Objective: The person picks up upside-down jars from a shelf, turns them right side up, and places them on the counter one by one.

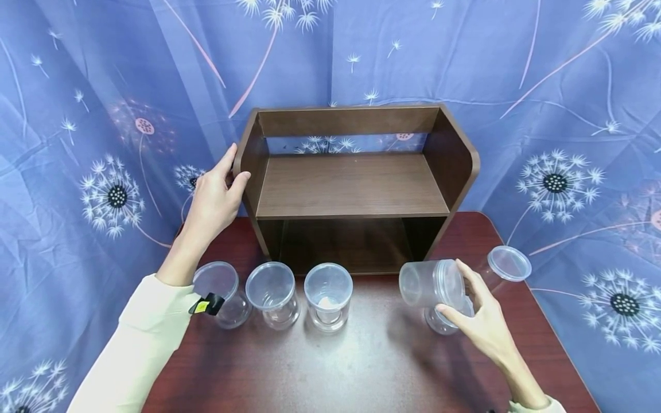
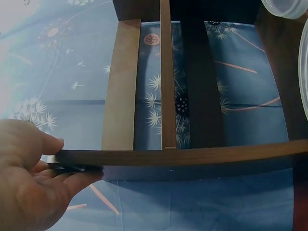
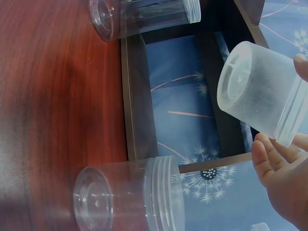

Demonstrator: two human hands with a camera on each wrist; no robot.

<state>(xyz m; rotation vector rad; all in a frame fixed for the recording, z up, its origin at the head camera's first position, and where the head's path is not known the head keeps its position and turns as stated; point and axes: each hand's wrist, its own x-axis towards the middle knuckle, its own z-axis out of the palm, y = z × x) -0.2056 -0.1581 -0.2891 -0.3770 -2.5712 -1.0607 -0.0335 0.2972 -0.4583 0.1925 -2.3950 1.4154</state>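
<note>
A dark brown two-tier wooden shelf [image 1: 351, 183] stands at the back of a reddish table [image 1: 361, 367]. My left hand [image 1: 234, 169] grips the top edge of the shelf's left side panel, thumb inside and fingers outside; the left wrist view shows that hand [image 2: 72, 161] pinching the panel edge [image 2: 192, 156]. My right hand [image 1: 450, 287] holds a clear plastic jar [image 1: 420, 284] tilted on its side just above the table, in front of the shelf's right leg. In the right wrist view the held jar [image 3: 255, 86] has its base pointing towards the shelf.
Three open clear jars [image 1: 222, 292] [image 1: 271, 292] [image 1: 327, 295] stand in a row before the shelf. A lidded jar [image 1: 508, 264] stands at the right edge, and another jar's base [image 1: 441, 324] shows under the held one. A blue flowered cloth [image 1: 568, 115] hangs behind.
</note>
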